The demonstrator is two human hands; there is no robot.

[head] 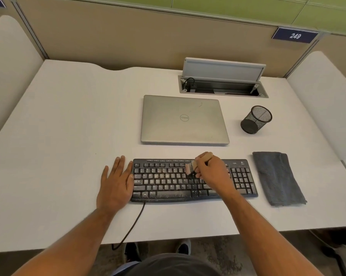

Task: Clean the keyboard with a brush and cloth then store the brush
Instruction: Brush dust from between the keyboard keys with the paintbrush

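A black keyboard (164, 182) speckled with pale dust lies on the white desk (68, 126) in front of me. My right hand (210, 172) grips a small wooden-handled brush (191, 167), its bristles resting on the upper middle key rows. Flat against the keyboard's left edge rests my left hand (116, 184), fingers spread, palm on the desk. A folded grey cloth (277, 178) lies just right of the keyboard. A black mesh pen cup (255, 120) stands further back on the right.
A closed silver laptop (184, 120) sits behind the keyboard. Behind it, a cable box (222, 87) is set into the desk with its lid raised. The keyboard's cable (132, 226) runs off the front edge. Partition walls enclose the desk.
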